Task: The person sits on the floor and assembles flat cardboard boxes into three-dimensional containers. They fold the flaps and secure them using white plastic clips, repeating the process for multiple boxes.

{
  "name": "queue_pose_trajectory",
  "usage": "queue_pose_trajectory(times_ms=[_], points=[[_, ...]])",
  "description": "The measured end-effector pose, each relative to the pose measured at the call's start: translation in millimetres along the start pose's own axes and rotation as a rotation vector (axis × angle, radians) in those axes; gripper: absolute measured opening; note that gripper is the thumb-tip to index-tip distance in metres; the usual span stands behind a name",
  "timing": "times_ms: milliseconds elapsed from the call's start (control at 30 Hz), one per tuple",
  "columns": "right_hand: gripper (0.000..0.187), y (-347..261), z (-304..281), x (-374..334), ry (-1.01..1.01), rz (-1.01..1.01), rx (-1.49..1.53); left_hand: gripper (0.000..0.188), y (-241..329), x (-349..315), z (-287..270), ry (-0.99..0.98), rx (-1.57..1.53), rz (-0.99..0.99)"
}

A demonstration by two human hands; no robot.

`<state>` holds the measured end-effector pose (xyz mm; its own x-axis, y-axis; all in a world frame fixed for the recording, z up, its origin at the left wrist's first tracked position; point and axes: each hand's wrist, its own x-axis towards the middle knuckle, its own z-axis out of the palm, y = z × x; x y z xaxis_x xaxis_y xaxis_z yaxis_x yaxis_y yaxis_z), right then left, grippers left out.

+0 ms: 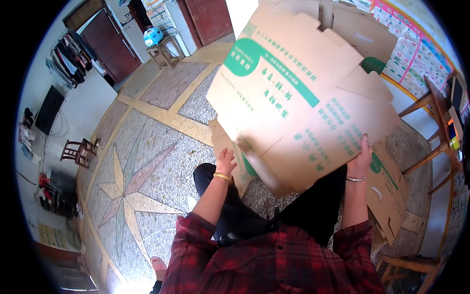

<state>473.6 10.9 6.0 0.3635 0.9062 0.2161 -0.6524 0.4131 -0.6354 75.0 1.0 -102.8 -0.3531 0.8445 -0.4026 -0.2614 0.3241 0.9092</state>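
A big flat sheet of brown cardboard (293,122), printed in green, is tilted up in front of me, above my lap. My right hand (361,159) grips its near right edge, thumb on the printed face. Close to the sheet's lower left edge, my left hand (225,162) is raised with loosely bent fingers apart and nothing visible in them. Behind that hand, another brown cardboard piece (218,139) shows partly, covered by the sheet. Folded cardboard (387,196) lies on the floor beside my right leg.
More cardboard (364,32) leans by the calendar-hung wall (416,41) at the far right. A wooden table (440,132) stands right, a wooden stool (399,264) near right. A small chair (79,152) is left; a blue appliance (152,36) sits on a stool (166,51). Someone's foot (158,264) shows lower left.
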Motion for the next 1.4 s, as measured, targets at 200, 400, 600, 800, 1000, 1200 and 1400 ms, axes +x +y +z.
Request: queue_pose_trajectory(times_ms=[200, 400, 600, 800, 1000, 1200, 1400], points=[[0.043, -11, -14, 5, -0.064, 0.033, 0.138, 0.073, 12, -8, -2, -0.135, -0.254, 0.051], [0.046, -1, -29, 3, -0.1, 0.115, 0.265, 0.064, 24, 5, -3, -0.453, -0.595, 0.277], [0.047, 9, -35, -3, -0.023, 0.089, 0.243, 0.047, 56, -17, -5, -0.537, -0.715, 0.207], [0.049, 22, -31, -4, -0.055, 0.172, 0.294, 0.054, 57, -12, -13, -0.481, -0.673, 0.263], [0.051, 31, -30, -4, 0.066, 0.251, 0.294, 0.052, 65, -17, -15, -0.384, -0.615, 0.335], [0.052, 40, -35, -1, -0.018, 0.338, 0.327, 0.049, 76, -24, -24, -0.295, -0.553, 0.401], [0.064, 55, -33, -8, 0.135, 0.497, 0.046, 0.036, 91, -39, -28, -0.199, -0.538, 0.499]])
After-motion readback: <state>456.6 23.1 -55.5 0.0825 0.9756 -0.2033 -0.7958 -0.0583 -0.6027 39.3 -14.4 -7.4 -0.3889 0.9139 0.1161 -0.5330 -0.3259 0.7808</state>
